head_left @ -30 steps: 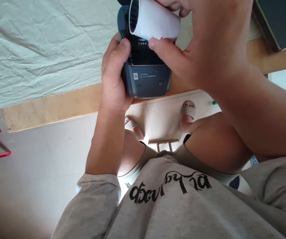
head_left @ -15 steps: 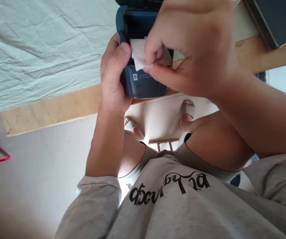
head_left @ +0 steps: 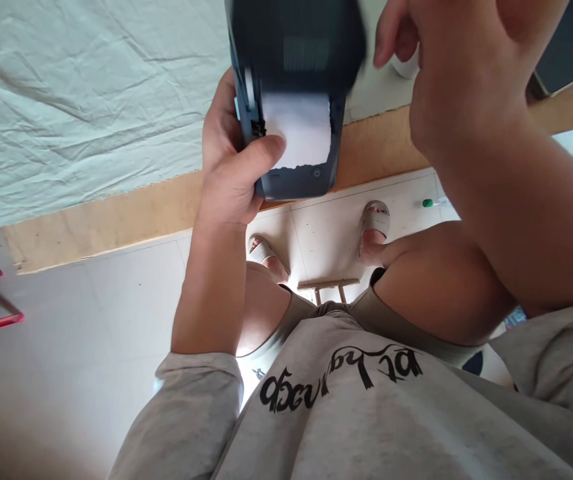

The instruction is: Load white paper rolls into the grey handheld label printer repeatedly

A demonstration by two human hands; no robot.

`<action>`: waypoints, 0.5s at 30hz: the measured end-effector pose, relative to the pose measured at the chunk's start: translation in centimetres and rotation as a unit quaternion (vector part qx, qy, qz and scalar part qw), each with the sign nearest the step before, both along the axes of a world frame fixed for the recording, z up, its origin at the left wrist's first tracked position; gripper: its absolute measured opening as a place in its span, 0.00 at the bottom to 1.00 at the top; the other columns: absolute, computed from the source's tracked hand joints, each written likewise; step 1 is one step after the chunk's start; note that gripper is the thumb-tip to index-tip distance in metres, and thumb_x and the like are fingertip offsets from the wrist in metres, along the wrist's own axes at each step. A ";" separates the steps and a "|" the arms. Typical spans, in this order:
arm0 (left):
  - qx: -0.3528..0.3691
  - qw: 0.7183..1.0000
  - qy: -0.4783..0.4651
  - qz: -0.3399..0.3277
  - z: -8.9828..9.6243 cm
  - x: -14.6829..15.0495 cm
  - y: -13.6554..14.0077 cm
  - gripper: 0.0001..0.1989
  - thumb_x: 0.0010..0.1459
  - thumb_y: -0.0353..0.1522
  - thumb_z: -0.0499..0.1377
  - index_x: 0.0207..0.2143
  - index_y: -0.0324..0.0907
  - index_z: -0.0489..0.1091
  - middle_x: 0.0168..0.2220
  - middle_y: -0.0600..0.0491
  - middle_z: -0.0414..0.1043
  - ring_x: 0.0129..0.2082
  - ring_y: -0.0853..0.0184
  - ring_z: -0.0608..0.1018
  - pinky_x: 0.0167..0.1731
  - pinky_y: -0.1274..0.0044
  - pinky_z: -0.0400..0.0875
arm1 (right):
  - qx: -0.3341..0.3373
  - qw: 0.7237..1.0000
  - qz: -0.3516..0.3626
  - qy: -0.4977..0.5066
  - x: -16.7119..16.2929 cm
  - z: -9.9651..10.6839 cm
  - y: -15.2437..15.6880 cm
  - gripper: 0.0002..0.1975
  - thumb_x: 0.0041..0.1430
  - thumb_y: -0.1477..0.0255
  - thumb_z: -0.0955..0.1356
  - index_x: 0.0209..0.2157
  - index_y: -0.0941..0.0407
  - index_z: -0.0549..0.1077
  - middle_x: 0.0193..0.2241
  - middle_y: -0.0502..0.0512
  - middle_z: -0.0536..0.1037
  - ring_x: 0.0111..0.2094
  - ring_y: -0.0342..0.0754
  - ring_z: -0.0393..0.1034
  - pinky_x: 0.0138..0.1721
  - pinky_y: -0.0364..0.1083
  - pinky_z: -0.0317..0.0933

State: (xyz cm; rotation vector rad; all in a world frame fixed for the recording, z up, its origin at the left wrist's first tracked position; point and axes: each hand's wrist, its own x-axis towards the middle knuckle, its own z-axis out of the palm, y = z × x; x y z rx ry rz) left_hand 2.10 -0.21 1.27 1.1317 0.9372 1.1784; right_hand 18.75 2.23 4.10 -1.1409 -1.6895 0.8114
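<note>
Wooden table edge [head_left: 116, 213] behind, left hand [head_left: 226, 173] grip grasping printer [head_left: 291, 100] – thumb on paper [head_left: 299, 133], right hand [head_left: 461, 73] released

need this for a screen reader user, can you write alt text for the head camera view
A left hand grips a small dark blue-grey handheld printer, thumb pressing a strip of white paper that sticks out below its lid. The right hand hovers open beside it, over a wooden table covered with pale green cloth.

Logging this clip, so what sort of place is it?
Probably a home or small workshop: a wooden table under a wrinkled cloth, tiled floor, and a small printer in the left hand.
</note>
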 end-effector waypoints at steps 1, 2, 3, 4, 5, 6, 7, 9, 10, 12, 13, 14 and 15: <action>0.001 1.000 0.000 -0.002 0.0 0.0 -0.1 0.13 0.40 0.35 0.57 0.32 0.49 0.62 0.31 0.56 0.63 0.30 0.73 0.67 0.29 0.81 0.61 | 0.026 0.999 -0.006 -0.021 -0.1 0.0 0.0 0.32 0.46 0.56 0.46 0.29 0.67 0.66 0.23 0.48 0.59 0.29 0.24 0.56 0.32 0.30 0.51; 0.002 1.000 -0.003 -0.005 0.1 0.0 -0.1 0.13 0.40 0.36 0.57 0.33 0.48 0.62 0.32 0.56 0.63 0.31 0.73 0.67 0.29 0.81 0.61 | 0.031 0.998 0.004 -0.047 -0.3 -0.1 -0.1 0.32 0.46 0.55 0.48 0.34 0.66 0.66 0.28 0.47 0.62 0.33 0.24 0.58 0.35 0.29 0.53; 0.004 1.000 -0.009 -0.009 0.1 0.1 -0.2 0.14 0.41 0.36 0.58 0.33 0.48 0.62 0.33 0.56 0.64 0.32 0.74 0.67 0.30 0.81 0.62 | 0.020 0.997 0.025 -0.077 -0.4 -0.3 -0.1 0.31 0.47 0.54 0.51 0.40 0.64 0.63 0.36 0.46 0.63 0.38 0.25 0.58 0.40 0.28 0.55; 0.006 1.000 -0.015 -0.014 0.2 0.1 -0.3 0.14 0.41 0.36 0.58 0.34 0.48 0.61 0.33 0.55 0.64 0.33 0.74 0.68 0.30 0.81 0.63 | 0.002 0.993 0.052 -0.102 -0.6 -0.5 -0.2 0.31 0.47 0.55 0.54 0.46 0.62 0.59 0.43 0.45 0.61 0.42 0.26 0.57 0.45 0.28 0.55; 0.009 1.000 -0.020 -0.018 0.2 0.1 -0.3 0.15 0.42 0.37 0.58 0.35 0.48 0.61 0.33 0.55 0.64 0.33 0.73 0.68 0.30 0.81 0.63 | -0.018 0.990 0.080 -0.117 -0.7 -0.7 -0.2 0.32 0.46 0.56 0.57 0.50 0.61 0.53 0.47 0.45 0.58 0.45 0.26 0.55 0.48 0.28 0.55; 0.014 0.999 -0.027 -0.016 0.3 0.2 -0.3 0.15 0.43 0.38 0.57 0.36 0.48 0.61 0.33 0.55 0.64 0.33 0.73 0.69 0.31 0.81 0.63 | -0.031 0.987 0.104 -0.119 -0.9 -0.9 -0.2 0.34 0.46 0.57 0.58 0.52 0.62 0.50 0.48 0.47 0.56 0.46 0.26 0.55 0.50 0.28 0.55; 0.017 0.999 -0.032 -0.014 0.3 0.2 -0.4 0.16 0.44 0.38 0.58 0.36 0.47 0.60 0.33 0.55 0.65 0.34 0.72 0.69 0.31 0.80 0.64 | -0.033 0.986 0.122 -0.108 -1.1 -1.1 -0.2 0.34 0.47 0.57 0.58 0.52 0.63 0.48 0.48 0.48 0.56 0.45 0.26 0.55 0.51 0.28 0.55; 0.015 0.999 -0.043 -0.003 0.3 0.2 -0.3 0.16 0.45 0.38 0.58 0.37 0.46 0.60 0.33 0.55 0.66 0.34 0.71 0.70 0.32 0.79 0.65 | -0.032 0.985 0.147 -0.079 -1.4 -1.5 -0.1 0.35 0.47 0.57 0.59 0.51 0.65 0.47 0.49 0.50 0.55 0.46 0.26 0.55 0.52 0.28 0.55; 0.010 0.999 -0.052 0.001 0.3 0.2 -0.3 0.15 0.46 0.36 0.57 0.38 0.46 0.59 0.34 0.55 0.66 0.34 0.71 0.71 0.32 0.79 0.65 | -0.027 0.985 0.158 -0.063 -1.5 -1.7 0.0 0.36 0.46 0.57 0.59 0.51 0.65 0.47 0.49 0.51 0.54 0.46 0.27 0.55 0.52 0.28 0.55; 0.001 0.997 -0.072 0.004 0.3 0.2 -0.2 0.13 0.48 0.32 0.55 0.38 0.44 0.59 0.34 0.55 0.66 0.34 0.71 0.71 0.33 0.79 0.66 | -0.016 0.982 0.185 -0.036 -1.6 -1.9 0.2 0.36 0.46 0.57 0.59 0.51 0.67 0.47 0.49 0.51 0.55 0.47 0.27 0.55 0.54 0.29 0.55; 0.003 0.997 -0.080 0.001 0.3 0.1 -0.2 0.12 0.49 0.30 0.54 0.38 0.43 0.59 0.34 0.55 0.66 0.34 0.72 0.71 0.33 0.79 0.66 | -0.010 0.980 0.197 -0.027 -1.6 -2.0 0.3 0.37 0.47 0.57 0.59 0.51 0.67 0.46 0.48 0.51 0.55 0.48 0.27 0.55 0.55 0.29 0.54; 0.008 0.997 -0.080 -0.004 0.4 0.1 -0.1 0.11 0.50 0.29 0.53 0.38 0.43 0.59 0.33 0.55 0.67 0.35 0.72 0.71 0.33 0.78 0.66 | -0.006 0.979 0.205 -0.017 -1.6 -2.2 0.4 0.37 0.47 0.57 0.59 0.51 0.68 0.45 0.48 0.51 0.55 0.48 0.27 0.55 0.55 0.29 0.54; 0.013 0.997 -0.072 -0.011 0.4 0.0 -0.1 0.11 0.50 0.29 0.53 0.38 0.42 0.59 0.33 0.55 0.67 0.35 0.71 0.71 0.34 0.77 0.66 | -0.004 0.978 0.211 -0.009 -1.6 -2.3 0.5 0.37 0.47 0.58 0.59 0.52 0.69 0.44 0.48 0.51 0.55 0.48 0.27 0.55 0.56 0.29 0.54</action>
